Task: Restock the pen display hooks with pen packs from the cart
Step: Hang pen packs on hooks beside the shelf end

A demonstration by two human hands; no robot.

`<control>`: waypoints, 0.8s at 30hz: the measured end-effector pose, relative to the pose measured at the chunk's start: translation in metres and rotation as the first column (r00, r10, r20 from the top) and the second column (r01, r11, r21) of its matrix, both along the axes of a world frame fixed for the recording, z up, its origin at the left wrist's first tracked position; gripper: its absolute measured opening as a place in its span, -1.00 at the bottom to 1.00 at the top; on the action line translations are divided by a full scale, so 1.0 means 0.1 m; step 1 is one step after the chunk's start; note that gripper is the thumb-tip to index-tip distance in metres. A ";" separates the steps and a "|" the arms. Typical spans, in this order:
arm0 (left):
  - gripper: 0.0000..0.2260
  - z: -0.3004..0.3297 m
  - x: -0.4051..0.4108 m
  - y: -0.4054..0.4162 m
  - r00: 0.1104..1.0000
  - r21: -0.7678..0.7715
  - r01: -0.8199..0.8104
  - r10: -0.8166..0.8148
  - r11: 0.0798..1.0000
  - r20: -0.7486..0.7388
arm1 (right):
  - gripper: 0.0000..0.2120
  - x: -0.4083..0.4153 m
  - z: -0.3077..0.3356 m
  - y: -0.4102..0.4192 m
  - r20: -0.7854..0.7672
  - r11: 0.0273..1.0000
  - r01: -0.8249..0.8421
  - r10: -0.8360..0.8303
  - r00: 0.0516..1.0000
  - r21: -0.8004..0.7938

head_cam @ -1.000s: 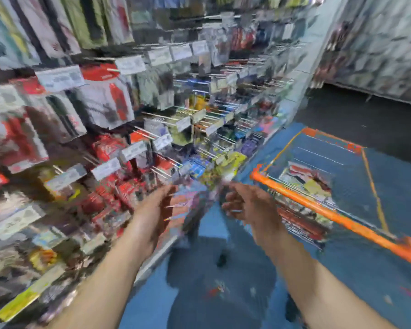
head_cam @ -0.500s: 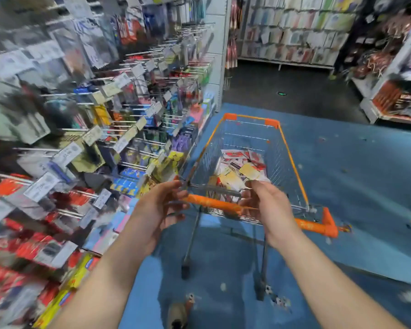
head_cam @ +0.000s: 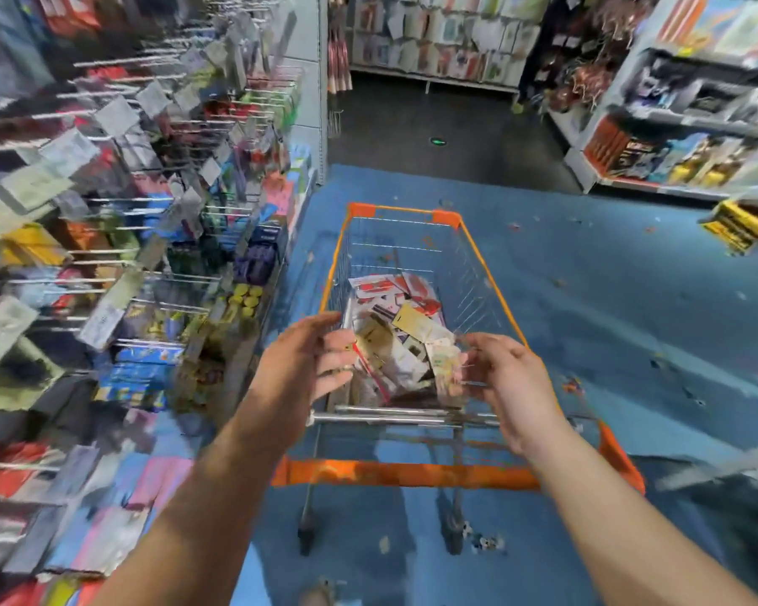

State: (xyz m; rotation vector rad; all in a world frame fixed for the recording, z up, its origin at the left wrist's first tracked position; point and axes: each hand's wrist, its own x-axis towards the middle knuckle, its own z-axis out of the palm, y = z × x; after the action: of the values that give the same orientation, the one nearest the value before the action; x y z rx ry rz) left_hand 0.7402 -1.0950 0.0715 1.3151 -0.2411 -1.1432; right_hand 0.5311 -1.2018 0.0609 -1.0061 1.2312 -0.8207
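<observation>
Head view: left hand [head_cam: 311,360] and right hand [head_cam: 506,382], fingers spread and holding nothing, reached over the cart [head_cam: 491,273] above the pen packs [head_cam: 399,325]; display hooks [head_cam: 149,238] left of cart.

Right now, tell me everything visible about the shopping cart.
The cart is a silver wire-mesh basket with an orange rim, orange corner caps and an orange handle bar nearest the camera. It stands upright on blue carpet, beside the pen display hooks. Pen packs lie piled loosely inside. Both hands, left and right, reach over it; contact with the cart is unclear.
</observation>
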 end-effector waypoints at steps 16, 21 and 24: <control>-0.85 -0.89 0.11 -1.48 1.000 0.393 0.006 -0.004 0.919 -0.005 | -0.88 0.13 -0.96 -1.57 -0.118 0.989 -0.040 0.057 0.991 0.144; -0.84 -1.40 0.12 -1.81 1.000 0.540 -0.017 0.006 0.842 0.024 | -0.88 0.40 -1.59 -2.05 -0.144 0.965 -0.088 0.126 0.982 0.246; -0.81 -1.67 0.12 -1.96 1.000 0.619 -0.001 -0.003 0.785 0.005 | -0.84 0.54 -1.91 -2.19 -0.207 0.948 -0.132 0.197 0.958 0.291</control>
State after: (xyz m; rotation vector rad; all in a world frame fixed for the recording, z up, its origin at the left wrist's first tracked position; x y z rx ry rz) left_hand 0.7517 -1.2911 -0.0956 1.8975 0.1565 -1.2737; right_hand 0.5848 -1.4209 -0.1301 -0.9805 1.3958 -0.3927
